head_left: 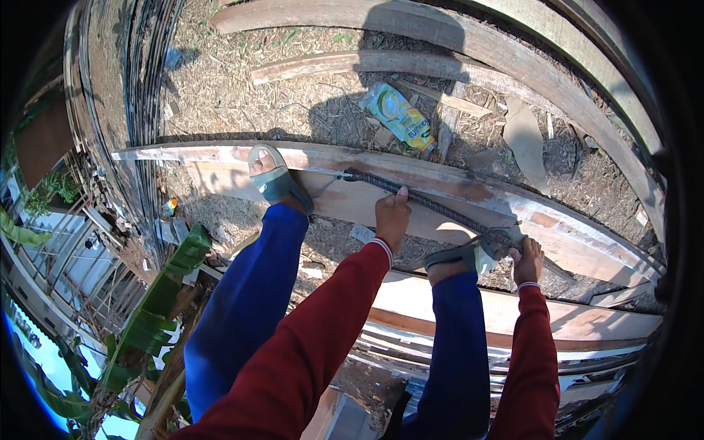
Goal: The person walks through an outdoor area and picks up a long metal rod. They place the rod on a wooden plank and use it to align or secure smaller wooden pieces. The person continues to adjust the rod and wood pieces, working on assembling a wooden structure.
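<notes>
A dark ribbed steel bar (pixel 455 213) slants down to the right across a wooden beam. Its upper left end rests on the beam (pixel 198 152), beside a small shiny spot that could be a nail; I cannot tell. My left hand (pixel 394 218) is closed round the bar at its middle, thumb pointing up along it. Closer to the bar's lower right end, my right hand (pixel 526 260) is closed round it too. My left sandalled foot (pixel 271 178) stands on the beam. The right sandalled foot (pixel 463 258) is beside the bar, close to my right hand.
Beyond the beam, straw-like debris covers the ground, with a crumpled green-and-yellow plastic package (pixel 400 116) on it. Long curved-looking planks (pixel 330 16) lie at the far side. More boards (pixel 587 323) are stacked near me. Thin strips (pixel 143 81) and banana leaves (pixel 158 315) are at left.
</notes>
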{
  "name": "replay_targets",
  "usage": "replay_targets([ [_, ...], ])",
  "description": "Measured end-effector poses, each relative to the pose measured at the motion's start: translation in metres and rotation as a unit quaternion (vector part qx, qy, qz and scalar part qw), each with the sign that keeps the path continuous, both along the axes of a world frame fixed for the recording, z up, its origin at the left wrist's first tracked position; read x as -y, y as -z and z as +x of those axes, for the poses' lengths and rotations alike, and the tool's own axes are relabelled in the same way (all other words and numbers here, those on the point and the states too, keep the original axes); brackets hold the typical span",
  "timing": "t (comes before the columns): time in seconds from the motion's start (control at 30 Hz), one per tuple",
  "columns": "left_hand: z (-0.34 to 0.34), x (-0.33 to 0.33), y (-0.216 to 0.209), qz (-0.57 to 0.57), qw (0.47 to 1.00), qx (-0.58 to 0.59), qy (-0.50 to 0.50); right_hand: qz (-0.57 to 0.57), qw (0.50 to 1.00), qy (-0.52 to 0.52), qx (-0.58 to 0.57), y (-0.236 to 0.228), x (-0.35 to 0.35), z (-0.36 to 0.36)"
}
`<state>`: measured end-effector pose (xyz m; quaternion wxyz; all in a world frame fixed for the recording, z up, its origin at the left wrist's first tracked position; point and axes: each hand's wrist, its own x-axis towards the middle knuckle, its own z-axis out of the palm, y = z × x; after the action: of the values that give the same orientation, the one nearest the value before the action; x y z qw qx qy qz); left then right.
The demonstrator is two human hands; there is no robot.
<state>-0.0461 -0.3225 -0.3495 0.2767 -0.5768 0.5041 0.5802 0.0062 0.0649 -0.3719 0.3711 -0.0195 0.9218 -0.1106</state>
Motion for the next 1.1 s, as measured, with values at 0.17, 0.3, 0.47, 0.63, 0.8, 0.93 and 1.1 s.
replay_targets([
  [0.17,0.006,-0.005,-0.003,0.006,0.999,-0.010,-0.040,-0.028,0.994,0.022,0.101,-0.029,0.009,-0.019],
  [0.3,0.006,-0.010,-0.020,0.024,0.993,-0.003,-0.113,-0.098,0.989,-0.005,0.110,-0.088,0.019,-0.033],
  [0.47,0.005,-0.012,-0.025,-0.001,0.993,0.004,-0.122,-0.091,0.992,0.021,0.087,-0.118,0.030,-0.019],
  [0.63,0.002,-0.011,-0.006,-0.014,0.998,0.015,-0.053,-0.100,0.992,0.049,0.053,-0.034,0.031,-0.022],
  [0.8,0.004,-0.012,0.003,-0.009,0.998,0.008,-0.060,-0.062,0.998,0.009,-0.007,0.003,0.026,-0.013],
  [0.93,0.009,-0.016,0.003,-0.028,0.998,-0.004,-0.051,-0.042,0.999,0.017,-0.004,-0.006,0.028,-0.007],
  [1.1,0.009,-0.017,0.002,-0.053,0.998,-0.021,-0.024,-0.023,0.999,-0.015,-0.021,-0.002,0.033,-0.012],
])
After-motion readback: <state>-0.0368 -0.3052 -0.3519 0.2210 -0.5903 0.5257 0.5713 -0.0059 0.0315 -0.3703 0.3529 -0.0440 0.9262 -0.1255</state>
